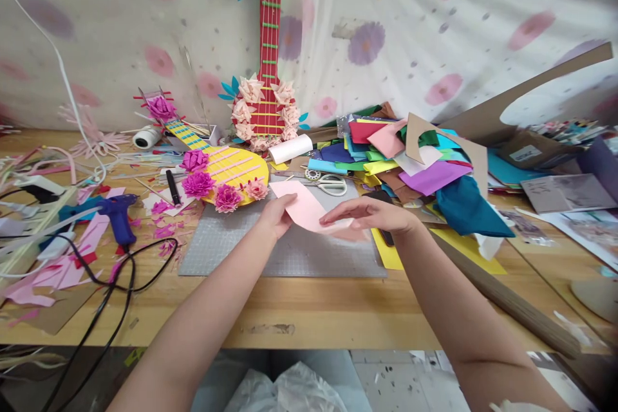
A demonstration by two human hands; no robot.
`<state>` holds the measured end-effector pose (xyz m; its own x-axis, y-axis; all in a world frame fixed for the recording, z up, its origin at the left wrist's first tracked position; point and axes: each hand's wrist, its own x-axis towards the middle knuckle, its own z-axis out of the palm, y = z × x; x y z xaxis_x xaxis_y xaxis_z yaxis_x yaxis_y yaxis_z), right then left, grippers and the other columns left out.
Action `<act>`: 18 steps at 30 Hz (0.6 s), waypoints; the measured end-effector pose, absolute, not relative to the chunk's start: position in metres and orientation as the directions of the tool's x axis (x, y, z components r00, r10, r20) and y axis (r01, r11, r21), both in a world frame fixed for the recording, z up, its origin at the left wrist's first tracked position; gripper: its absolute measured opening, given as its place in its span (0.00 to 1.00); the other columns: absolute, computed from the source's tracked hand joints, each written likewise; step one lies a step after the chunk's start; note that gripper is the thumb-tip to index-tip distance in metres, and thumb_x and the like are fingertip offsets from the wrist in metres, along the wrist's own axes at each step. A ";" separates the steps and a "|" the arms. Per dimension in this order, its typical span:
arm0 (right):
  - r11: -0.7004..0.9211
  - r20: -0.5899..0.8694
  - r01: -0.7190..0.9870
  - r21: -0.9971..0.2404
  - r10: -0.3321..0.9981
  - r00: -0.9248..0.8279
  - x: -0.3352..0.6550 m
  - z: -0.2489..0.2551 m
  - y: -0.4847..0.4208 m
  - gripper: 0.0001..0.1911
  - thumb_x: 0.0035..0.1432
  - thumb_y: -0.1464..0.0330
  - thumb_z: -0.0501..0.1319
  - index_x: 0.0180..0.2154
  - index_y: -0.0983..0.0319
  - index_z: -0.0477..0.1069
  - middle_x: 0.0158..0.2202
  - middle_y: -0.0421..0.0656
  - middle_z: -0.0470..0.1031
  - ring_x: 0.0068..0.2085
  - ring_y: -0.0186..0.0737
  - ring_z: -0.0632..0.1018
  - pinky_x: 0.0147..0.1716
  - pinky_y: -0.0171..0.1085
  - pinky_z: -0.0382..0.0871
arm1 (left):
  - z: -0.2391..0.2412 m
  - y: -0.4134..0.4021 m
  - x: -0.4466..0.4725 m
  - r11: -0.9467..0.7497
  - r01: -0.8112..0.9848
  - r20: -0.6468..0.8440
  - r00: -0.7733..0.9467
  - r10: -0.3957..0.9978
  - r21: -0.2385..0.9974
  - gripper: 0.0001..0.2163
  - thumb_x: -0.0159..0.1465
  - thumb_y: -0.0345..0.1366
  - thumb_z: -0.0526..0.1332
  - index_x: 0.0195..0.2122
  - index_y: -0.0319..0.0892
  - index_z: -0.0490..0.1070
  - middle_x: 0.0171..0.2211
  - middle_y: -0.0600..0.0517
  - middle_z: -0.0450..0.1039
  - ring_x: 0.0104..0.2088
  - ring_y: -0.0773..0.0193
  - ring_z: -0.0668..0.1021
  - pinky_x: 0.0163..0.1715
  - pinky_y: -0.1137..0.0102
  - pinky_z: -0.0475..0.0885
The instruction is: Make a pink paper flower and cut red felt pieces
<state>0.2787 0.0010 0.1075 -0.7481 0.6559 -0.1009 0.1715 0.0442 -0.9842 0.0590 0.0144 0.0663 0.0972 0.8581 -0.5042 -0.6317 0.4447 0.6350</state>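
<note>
A sheet of light pink paper (303, 207) is held above the grey cutting mat (226, 251), its right end curving and slightly blurred. My left hand (279, 214) pinches the left edge of this sheet between thumb and fingers. Over the sheet's right part lies my right hand (374, 214), fingers stretched out to the left and touching the paper; its thumb is hidden. White-handled scissors (334, 185) rest on the mat just behind the paper. To the left stands a yellow paper guitar (236, 170) trimmed with magenta flowers (197, 185).
A red paper instrument (269, 38) with pale pink flowers leans on the curtain. Coloured paper and felt sheets (434, 175) pile up at right, near a dark phone (383, 212) and a cardboard tube (502, 293). At left are a blue glue gun (120, 219), cables and pink scraps.
</note>
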 end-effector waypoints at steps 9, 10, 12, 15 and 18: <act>-0.233 -0.207 -0.071 -0.970 0.942 -0.263 0.234 0.077 0.040 0.25 0.42 0.64 0.69 0.43 0.58 0.64 0.40 0.42 0.74 0.39 0.38 0.76 0.41 0.41 0.71 | 0.072 0.026 0.058 0.377 -0.547 -0.387 0.104 0.916 0.747 0.14 0.45 0.29 0.63 0.34 0.38 0.70 0.22 0.51 0.75 0.22 0.62 0.76 0.29 0.66 0.73; -0.279 -0.252 -0.080 -0.957 0.936 -0.247 0.227 0.074 0.041 0.25 0.40 0.66 0.70 0.41 0.58 0.64 0.36 0.41 0.74 0.37 0.37 0.76 0.37 0.39 0.71 | 0.074 0.027 0.059 0.368 -0.532 -0.371 0.106 0.923 0.763 0.14 0.44 0.29 0.64 0.34 0.38 0.70 0.23 0.51 0.75 0.23 0.62 0.76 0.29 0.66 0.73; -0.315 -0.290 -0.095 -0.945 0.933 -0.213 0.218 0.072 0.045 0.23 0.36 0.69 0.71 0.36 0.60 0.66 0.31 0.39 0.73 0.33 0.34 0.75 0.32 0.35 0.70 | 0.076 0.030 0.058 0.345 -0.493 -0.346 0.094 0.934 0.798 0.14 0.43 0.30 0.65 0.33 0.38 0.71 0.23 0.51 0.75 0.23 0.63 0.76 0.28 0.68 0.72; -0.241 -0.227 -0.152 -0.959 0.969 -0.101 0.217 0.078 0.054 0.18 0.34 0.69 0.71 0.29 0.62 0.66 0.26 0.36 0.71 0.27 0.29 0.72 0.26 0.30 0.67 | 0.076 0.036 0.056 0.362 -0.382 -0.326 0.159 0.932 0.850 0.13 0.44 0.34 0.67 0.32 0.38 0.72 0.26 0.51 0.76 0.25 0.65 0.75 0.29 0.71 0.70; -0.142 -0.154 -0.243 -0.960 0.988 0.031 0.224 0.088 0.063 0.17 0.35 0.67 0.70 0.27 0.62 0.64 0.24 0.34 0.69 0.23 0.26 0.70 0.23 0.28 0.65 | 0.071 0.041 0.057 0.324 -0.236 -0.266 0.247 0.932 0.916 0.12 0.46 0.34 0.67 0.33 0.39 0.72 0.31 0.50 0.76 0.29 0.64 0.76 0.33 0.70 0.70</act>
